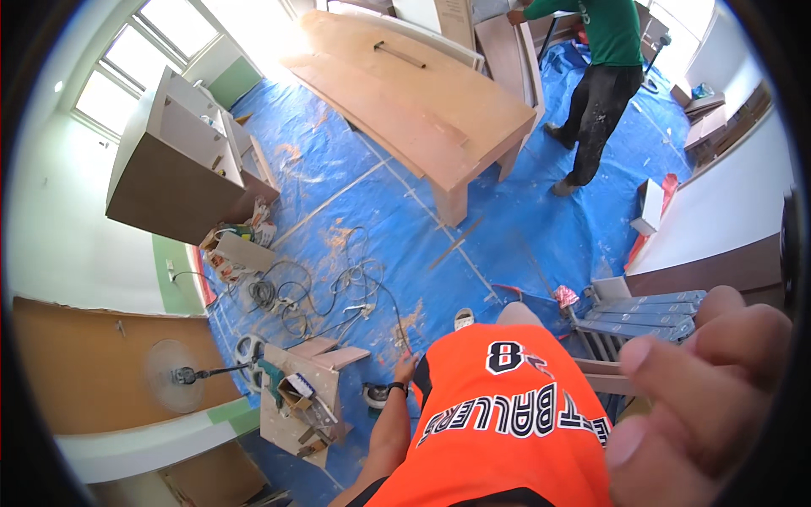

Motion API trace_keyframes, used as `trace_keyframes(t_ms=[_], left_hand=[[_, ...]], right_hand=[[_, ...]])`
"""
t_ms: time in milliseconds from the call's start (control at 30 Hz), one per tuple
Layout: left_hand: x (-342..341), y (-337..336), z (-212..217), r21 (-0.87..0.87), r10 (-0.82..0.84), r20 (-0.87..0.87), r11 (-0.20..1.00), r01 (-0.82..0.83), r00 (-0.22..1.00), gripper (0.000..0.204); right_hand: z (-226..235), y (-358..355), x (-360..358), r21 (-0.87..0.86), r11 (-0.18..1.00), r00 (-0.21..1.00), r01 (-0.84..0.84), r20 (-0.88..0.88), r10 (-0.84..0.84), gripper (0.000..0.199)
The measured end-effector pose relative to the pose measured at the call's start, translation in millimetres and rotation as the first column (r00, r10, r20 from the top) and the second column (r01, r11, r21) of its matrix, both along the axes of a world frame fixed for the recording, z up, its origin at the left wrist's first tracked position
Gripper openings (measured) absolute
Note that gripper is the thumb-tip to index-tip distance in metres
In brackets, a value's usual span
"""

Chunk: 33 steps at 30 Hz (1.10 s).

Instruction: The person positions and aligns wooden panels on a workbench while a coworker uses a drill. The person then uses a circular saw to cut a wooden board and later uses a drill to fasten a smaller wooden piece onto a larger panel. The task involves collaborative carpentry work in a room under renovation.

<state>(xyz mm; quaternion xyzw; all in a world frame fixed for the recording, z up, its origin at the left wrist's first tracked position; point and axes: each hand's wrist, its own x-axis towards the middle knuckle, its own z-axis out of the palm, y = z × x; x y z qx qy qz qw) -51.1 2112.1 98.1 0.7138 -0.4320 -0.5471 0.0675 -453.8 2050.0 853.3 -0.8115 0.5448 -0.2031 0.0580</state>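
Note:
My left hand (405,369), with a dark band at the wrist, reaches down beside my orange shirt. Its fingers are closed near the end of a thin cord (395,308); what they hold is too small to make out. Next to that wrist, a dark green round-bodied power tool (377,395) rests on the floor. My right hand (697,401) is large and close at the lower right. Its fingers are loosely bent and apart, with nothing visible between them.
Tangled cords (291,296) and sawdust cover part of the blue floor sheet (507,245). Ahead is a wooden worktable (422,93); a person in green (604,51) stands beside it. A cabinet (173,160), cluttered board (296,427), fan (177,376) and folded ladder (638,317) surround me.

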Motion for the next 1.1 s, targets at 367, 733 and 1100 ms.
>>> trace_keyframes(t_ms=[367, 733, 1100], left_hand=[[-53.9, -55.8, 29.7, 0.079, 0.219, -0.116, 0.974, -0.211, 0.969, 0.048], [-40.7, 70.2, 21.9, 0.064, 0.597, -0.120, 0.802, -0.594, 0.793, 0.055], [-110.1, 262.8, 76.1, 0.172, 0.637, 0.130, 0.740, -0.650, 0.760, 0.063]], right_hand=[[-9.0, -11.1, 10.7, -0.050, 0.996, 0.995, -0.075, -0.074, 0.071, 0.028], [-82.0, -65.3, 12.5, -0.183, 0.854, 0.873, -0.487, -0.140, 0.467, 0.028], [-505.3, -7.7, -59.1, 0.748, 0.642, 0.973, -0.168, 0.021, 0.230, 0.046]])
